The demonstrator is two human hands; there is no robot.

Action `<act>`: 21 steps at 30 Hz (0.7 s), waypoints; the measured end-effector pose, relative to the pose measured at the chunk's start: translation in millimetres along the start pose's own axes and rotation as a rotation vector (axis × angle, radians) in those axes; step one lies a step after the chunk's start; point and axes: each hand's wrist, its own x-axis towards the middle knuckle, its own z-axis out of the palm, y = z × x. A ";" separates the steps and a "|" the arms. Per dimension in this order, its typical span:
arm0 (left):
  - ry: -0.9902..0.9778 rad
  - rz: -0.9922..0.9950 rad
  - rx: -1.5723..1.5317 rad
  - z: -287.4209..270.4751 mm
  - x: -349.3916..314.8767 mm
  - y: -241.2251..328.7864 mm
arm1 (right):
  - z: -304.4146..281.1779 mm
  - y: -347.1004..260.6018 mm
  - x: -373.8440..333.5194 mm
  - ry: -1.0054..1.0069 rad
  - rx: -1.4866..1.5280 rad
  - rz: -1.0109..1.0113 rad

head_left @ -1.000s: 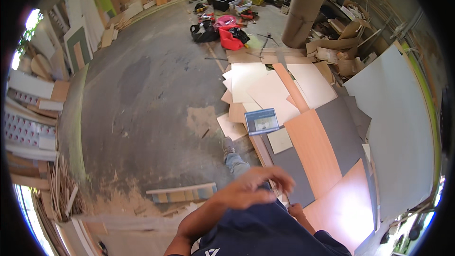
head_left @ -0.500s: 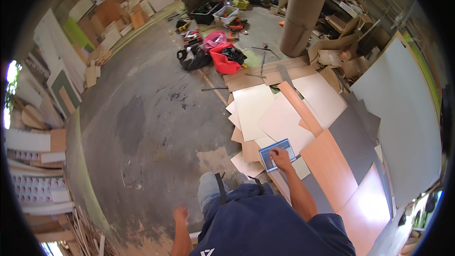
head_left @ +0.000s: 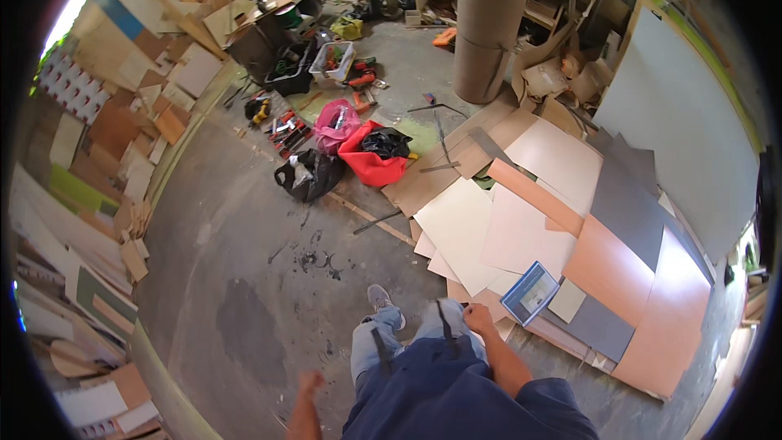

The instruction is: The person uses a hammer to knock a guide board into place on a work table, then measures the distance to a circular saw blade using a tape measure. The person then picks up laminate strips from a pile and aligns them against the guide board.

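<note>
My right hand (head_left: 481, 319) is closed, fingers curled, just left of a blue-edged flat rectangle (head_left: 530, 293) with a screen-like face. A small dark spot shows by the fingertips; whether the hand holds it, I cannot make out. The rectangle lies on stacked boards, beside a small pale sheet (head_left: 567, 301), apart from the hand. My left hand (head_left: 309, 381) hangs low over the grey floor, smeared by motion; its fingers are unclear.
Overlapping panels (head_left: 615, 265) cover the floor at the right. Ahead lie a red bag (head_left: 376, 167), a black bag (head_left: 314, 179) and loose tools (head_left: 289, 132). A thick brown column (head_left: 486, 28) stands beyond. Board offcuts (head_left: 114, 126) line the left side.
My right hand has drawn away leftward from the blue-edged rectangle. The view has swung left, and one shoe now shows ahead of my legs. The left hand stays low.
</note>
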 end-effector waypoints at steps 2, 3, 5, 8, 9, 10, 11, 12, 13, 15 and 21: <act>0.139 0.228 0.472 -53.3 60.1 122.8 | 12.3 -23.7 9.4 0.000 0.119 0.015; 0.250 0.303 0.125 -57.4 71.6 209.4 | 9.7 -37.5 11.7 0.024 0.246 0.009; 0.248 0.513 0.091 -95.6 108.9 324.1 | 10.6 -83.1 26.2 0.021 0.255 0.011; 0.059 0.541 -0.047 -72.7 136.8 494.8 | 30.4 -107.9 67.3 0.153 0.275 -0.029; 0.034 0.559 -0.022 -53.8 142.1 542.9 | 33.0 -123.8 80.4 0.149 0.253 0.033; -0.038 0.571 -0.065 -28.1 140.2 582.3 | 36.9 -139.7 97.3 0.133 0.235 0.091; -0.111 0.586 -0.113 4.2 148.8 610.1 | 44.8 -144.2 121.6 0.154 0.254 0.105; -0.202 0.601 -0.094 30.0 162.0 637.3 | 52.7 -154.2 140.6 0.093 0.365 0.146; -0.304 0.616 -0.082 66.5 179.2 661.3 | 57.8 -156.8 163.1 0.042 0.469 0.183; -0.470 0.619 0.037 139.0 202.5 704.2 | 70.5 -168.9 197.6 0.007 0.430 0.233; -0.743 0.404 0.314 353.4 262.2 768.3 | 136.2 -220.6 242.8 0.058 0.472 0.388</act>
